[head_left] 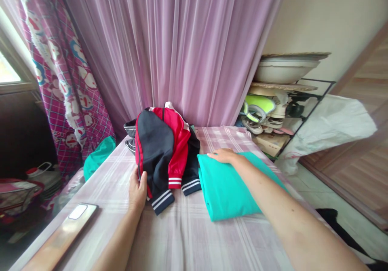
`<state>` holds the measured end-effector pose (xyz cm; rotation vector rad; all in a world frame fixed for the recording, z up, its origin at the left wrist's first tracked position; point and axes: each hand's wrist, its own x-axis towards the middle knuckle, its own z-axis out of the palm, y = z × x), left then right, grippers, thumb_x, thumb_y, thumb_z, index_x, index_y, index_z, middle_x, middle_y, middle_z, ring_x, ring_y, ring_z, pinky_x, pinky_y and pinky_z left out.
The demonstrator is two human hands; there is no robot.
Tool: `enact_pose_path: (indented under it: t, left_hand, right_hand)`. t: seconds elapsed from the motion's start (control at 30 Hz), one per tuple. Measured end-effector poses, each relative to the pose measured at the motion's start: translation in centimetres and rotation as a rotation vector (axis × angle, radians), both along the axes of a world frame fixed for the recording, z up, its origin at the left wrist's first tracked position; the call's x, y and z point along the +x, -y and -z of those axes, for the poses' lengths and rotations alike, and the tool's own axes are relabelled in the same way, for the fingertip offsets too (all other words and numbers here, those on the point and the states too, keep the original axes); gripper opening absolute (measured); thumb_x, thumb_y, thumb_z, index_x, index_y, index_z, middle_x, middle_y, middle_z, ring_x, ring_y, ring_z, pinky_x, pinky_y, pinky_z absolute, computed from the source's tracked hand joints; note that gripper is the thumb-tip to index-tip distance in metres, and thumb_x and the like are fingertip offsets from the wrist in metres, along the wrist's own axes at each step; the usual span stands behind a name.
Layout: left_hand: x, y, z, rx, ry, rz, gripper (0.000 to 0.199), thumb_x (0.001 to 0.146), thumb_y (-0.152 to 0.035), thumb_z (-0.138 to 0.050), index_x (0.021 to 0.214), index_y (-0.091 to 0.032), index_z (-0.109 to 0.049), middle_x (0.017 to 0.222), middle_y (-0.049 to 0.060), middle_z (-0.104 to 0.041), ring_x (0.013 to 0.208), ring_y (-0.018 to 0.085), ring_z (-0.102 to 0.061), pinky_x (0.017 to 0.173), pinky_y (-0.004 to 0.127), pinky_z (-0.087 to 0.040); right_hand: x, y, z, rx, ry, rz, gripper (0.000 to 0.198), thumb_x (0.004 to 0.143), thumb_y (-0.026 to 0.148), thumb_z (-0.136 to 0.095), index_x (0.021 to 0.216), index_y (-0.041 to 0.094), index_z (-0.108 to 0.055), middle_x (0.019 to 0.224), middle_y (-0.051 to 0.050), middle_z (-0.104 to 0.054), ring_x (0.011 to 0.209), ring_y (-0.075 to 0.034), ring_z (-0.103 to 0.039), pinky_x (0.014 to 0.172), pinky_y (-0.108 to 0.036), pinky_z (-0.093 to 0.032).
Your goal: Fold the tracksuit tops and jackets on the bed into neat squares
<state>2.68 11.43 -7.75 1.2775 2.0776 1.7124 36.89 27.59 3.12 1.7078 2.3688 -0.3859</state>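
Observation:
A jacket (156, 137) in black and red, with white-striped cuffs, lies in a bunched pile on the table. My left hand (138, 188) is at its left edge, the thumb over the dark fabric and the fingers along the outer side, pinching that edge. To the right rests a folded teal cloth (232, 194). My right hand (223, 155) lies flat on the back part of this cloth with its fingers stretched out, and my right forearm crosses above it. More dark clothing with white stripes (130, 129) shows behind the jacket.
A phone (65, 232) lies at the left on the checked tablecloth (182, 238). A purple curtain (169, 44) hangs behind the table. Right of the table stands a rack with shoes (273, 123), a basin (286, 70) and a white plastic bag (330, 121). Another teal cloth (100, 155) hangs at the left edge.

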Motion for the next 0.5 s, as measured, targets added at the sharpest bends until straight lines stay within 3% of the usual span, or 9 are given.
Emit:
enact_pose_path:
  t: [0.1, 0.2, 0.27, 0.33, 0.43, 0.5]
  left_hand:
    - [0.1, 0.0, -0.1, 0.004, 0.001, 0.007, 0.055, 0.086, -0.054, -0.045, 0.127, -0.018, -0.055, 0.130, 0.013, -0.061, 0.126, 0.029, -0.053, 0.109, 0.045, -0.041]
    - [0.1, 0.1, -0.1, 0.027, -0.003, 0.024, 0.053, 0.087, -0.053, -0.047, 0.127, -0.019, -0.056, 0.129, 0.012, -0.061, 0.125, 0.027, -0.054, 0.110, 0.044, -0.040]
    - [0.1, 0.1, 0.0, 0.045, -0.002, 0.030, 0.053, 0.087, -0.053, -0.047, 0.127, -0.019, -0.055, 0.130, 0.012, -0.061, 0.126, 0.027, -0.053, 0.110, 0.043, -0.040]
    - [0.1, 0.1, 0.0, 0.057, 0.006, 0.039, 0.053, 0.087, -0.052, -0.046, 0.127, -0.018, -0.055, 0.130, 0.012, -0.060, 0.125, 0.028, -0.054, 0.110, 0.044, -0.039]
    - [0.0, 0.0, 0.1, 0.074, 0.028, 0.051, 0.051, 0.087, -0.051, -0.047, 0.127, -0.019, -0.056, 0.129, 0.011, -0.061, 0.124, 0.028, -0.053, 0.110, 0.044, -0.039]
    - [0.1, -0.1, 0.1, 0.081, 0.038, 0.057, 0.051, 0.087, -0.051, -0.047, 0.126, -0.020, -0.056, 0.130, 0.011, -0.061, 0.125, 0.028, -0.053, 0.111, 0.044, -0.038]
  right_hand:
    - [0.1, 1.0, -2.2, -0.005, 0.021, -0.043, 0.076, 0.093, 0.069, -0.022, 0.125, 0.018, -0.068, 0.137, -0.014, -0.060, 0.130, -0.033, -0.052, 0.107, -0.044, -0.039]
    - [0.8, 2.4, -6.1, -0.045, 0.052, -0.077, 0.083, 0.091, 0.074, -0.021, 0.112, 0.013, -0.074, 0.123, -0.018, -0.068, 0.120, -0.033, -0.060, 0.102, -0.041, -0.043]
    - [1.3, 3.3, -8.9, -0.196, 0.084, -0.064, 0.086, 0.087, 0.078, -0.024, 0.101, 0.011, -0.076, 0.103, -0.018, -0.074, 0.101, -0.031, -0.068, 0.092, -0.041, -0.049]
    - [1.7, 4.0, -11.1, -0.433, 0.125, -0.041, 0.085, 0.082, 0.083, -0.032, 0.092, 0.011, -0.075, 0.083, -0.015, -0.075, 0.080, -0.026, -0.071, 0.079, -0.039, -0.054]
    - [2.0, 4.3, -11.7, -0.604, 0.160, -0.011, 0.075, 0.073, 0.083, -0.051, 0.082, 0.012, -0.073, 0.069, -0.011, -0.073, 0.063, -0.021, -0.068, 0.068, -0.035, -0.055]
    - [2.2, 4.1, -10.4, -0.490, 0.121, 0.001, 0.066, 0.068, 0.079, -0.061, 0.074, 0.014, -0.072, 0.064, -0.008, -0.071, 0.057, -0.019, -0.067, 0.065, -0.035, -0.055]
